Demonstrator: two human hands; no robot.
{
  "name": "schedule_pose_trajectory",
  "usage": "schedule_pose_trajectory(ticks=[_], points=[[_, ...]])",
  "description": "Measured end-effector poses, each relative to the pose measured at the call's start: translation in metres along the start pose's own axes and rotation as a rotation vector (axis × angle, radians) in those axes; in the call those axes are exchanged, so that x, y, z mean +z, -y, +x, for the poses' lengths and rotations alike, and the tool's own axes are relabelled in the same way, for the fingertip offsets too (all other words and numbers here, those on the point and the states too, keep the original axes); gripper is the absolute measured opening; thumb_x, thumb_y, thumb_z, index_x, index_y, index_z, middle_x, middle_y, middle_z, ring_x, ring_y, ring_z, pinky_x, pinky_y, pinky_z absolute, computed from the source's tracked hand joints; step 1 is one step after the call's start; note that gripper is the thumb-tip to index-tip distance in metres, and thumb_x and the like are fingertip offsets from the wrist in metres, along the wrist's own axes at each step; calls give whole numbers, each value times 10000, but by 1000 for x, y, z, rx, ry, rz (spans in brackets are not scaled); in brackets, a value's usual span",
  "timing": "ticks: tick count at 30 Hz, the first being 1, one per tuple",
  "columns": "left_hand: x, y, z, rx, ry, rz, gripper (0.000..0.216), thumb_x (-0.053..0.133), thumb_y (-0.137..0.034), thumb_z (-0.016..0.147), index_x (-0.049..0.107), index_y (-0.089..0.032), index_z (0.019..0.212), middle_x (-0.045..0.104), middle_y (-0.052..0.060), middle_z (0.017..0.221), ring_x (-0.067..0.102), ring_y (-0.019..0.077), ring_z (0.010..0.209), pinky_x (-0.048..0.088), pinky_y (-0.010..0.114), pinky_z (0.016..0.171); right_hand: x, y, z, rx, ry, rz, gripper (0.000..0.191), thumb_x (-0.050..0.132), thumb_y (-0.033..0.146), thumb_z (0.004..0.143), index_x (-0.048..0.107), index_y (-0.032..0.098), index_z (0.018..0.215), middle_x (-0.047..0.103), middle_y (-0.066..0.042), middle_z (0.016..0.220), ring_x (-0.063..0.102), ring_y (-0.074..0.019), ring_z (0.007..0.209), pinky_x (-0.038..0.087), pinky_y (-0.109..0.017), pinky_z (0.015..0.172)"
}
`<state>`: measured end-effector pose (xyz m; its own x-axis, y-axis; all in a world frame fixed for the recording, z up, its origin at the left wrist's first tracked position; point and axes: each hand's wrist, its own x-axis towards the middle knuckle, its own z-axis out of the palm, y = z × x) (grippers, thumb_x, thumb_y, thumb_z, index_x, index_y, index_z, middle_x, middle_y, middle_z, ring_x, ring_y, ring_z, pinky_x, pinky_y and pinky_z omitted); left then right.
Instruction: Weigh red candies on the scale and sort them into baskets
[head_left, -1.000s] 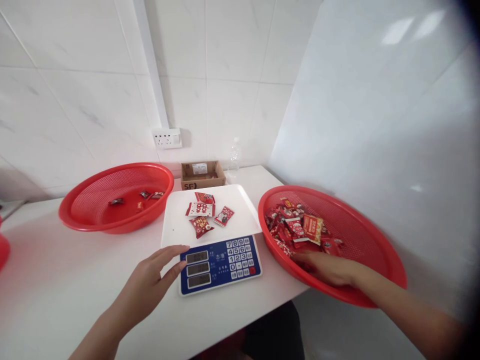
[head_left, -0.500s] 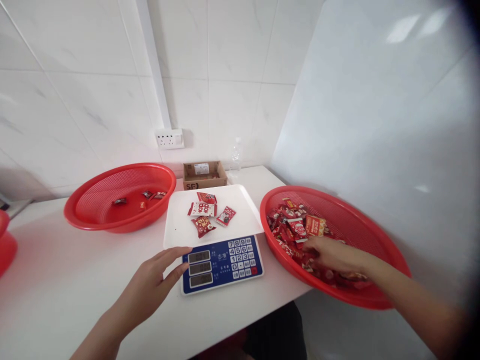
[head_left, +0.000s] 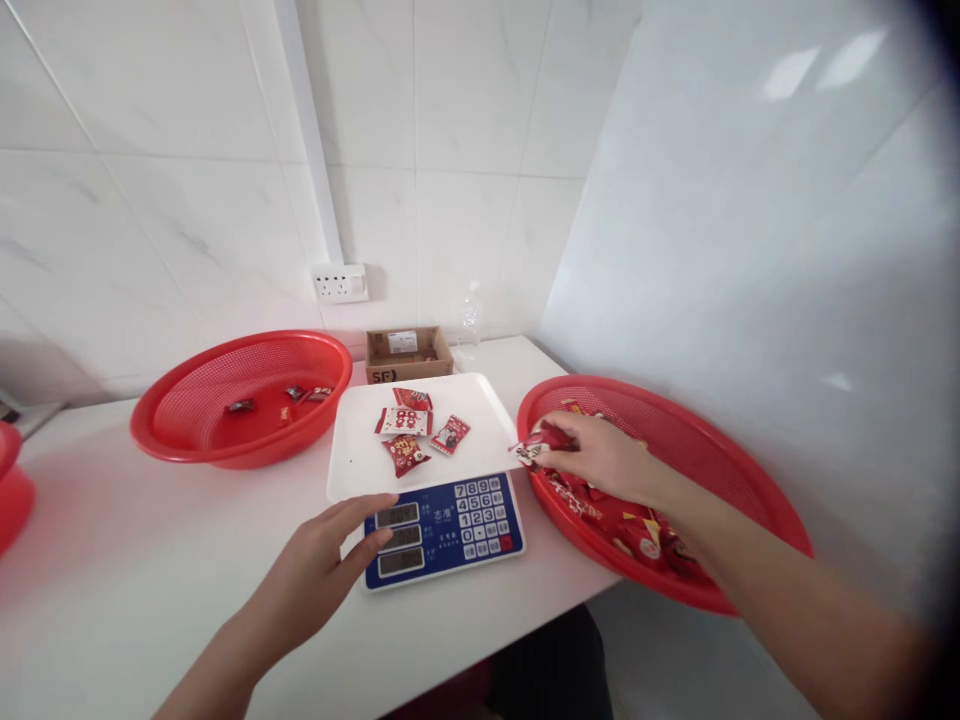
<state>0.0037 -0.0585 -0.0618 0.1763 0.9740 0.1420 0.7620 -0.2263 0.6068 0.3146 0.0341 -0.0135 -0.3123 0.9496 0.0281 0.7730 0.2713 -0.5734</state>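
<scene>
My right hand (head_left: 600, 458) pinches a small red candy packet (head_left: 538, 441) over the left rim of the right red basket (head_left: 739, 470), which holds several red snack packets. The packet hangs just beside the white tray (head_left: 352, 450) of the electronic scale (head_left: 442, 528). Several red and white packets (head_left: 416, 428) lie on that tray. My left hand (head_left: 322, 570) rests on the table at the scale's front left corner, fingers apart, thumb touching the blue panel by the displays.
A second red basket (head_left: 187, 440) at the left holds three small candies. A small cardboard box (head_left: 407, 353) and a clear bottle (head_left: 470, 318) stand by the wall behind the scale. A wall socket (head_left: 341, 283) sits above. Another red object (head_left: 11, 490) shows at the far left edge.
My right hand has come up out of the right basket's packets with one in its fingers and moved left toward the scale tray. My left hand has barely shifted.
</scene>
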Motion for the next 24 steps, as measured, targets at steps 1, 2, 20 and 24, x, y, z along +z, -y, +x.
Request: schedule_pose_trajectory(ticks=[1, 2, 20, 24], points=[[3, -6, 2, 0, -1, -34, 369, 443, -459, 865, 597, -271, 1143, 658, 32, 1149, 632, 198, 979, 534, 261, 707, 7, 10, 2, -46, 22, 56, 158, 567, 342, 739, 547, 188, 768, 600, 0, 727, 553, -163, 702, 398, -267, 636], [6, -12, 5, -5, 0, -76, 384, 445, -460, 863, 583, -262, 1162, 657, 39, 1149, 620, 204, 1008, 529, 280, 751, 15, 20, 4, -93, 55, 120, 146, 578, 323, 733, 542, 186, 765, 592, 6, 727, 545, -153, 703, 395, -258, 636], [23, -30, 24, -73, 34, -238, 284, 414, -432, 876, 542, -200, 772, 578, -22, 679, 514, 123, 625, 395, 228, 565, 52, 55, 33, -221, 151, 193, 263, 468, 310, 857, 567, 170, 658, 573, 11, 626, 512, -98, 607, 372, -216, 588], [20, -27, 24, -32, -75, -152, 240, 424, -403, 884, 562, -218, 819, 620, -13, 760, 555, 132, 683, 445, 244, 615, 52, 40, 73, 25, 124, 308, 269, 426, 315, 876, 581, 160, 718, 618, -23, 633, 567, -114, 574, 414, -217, 533]])
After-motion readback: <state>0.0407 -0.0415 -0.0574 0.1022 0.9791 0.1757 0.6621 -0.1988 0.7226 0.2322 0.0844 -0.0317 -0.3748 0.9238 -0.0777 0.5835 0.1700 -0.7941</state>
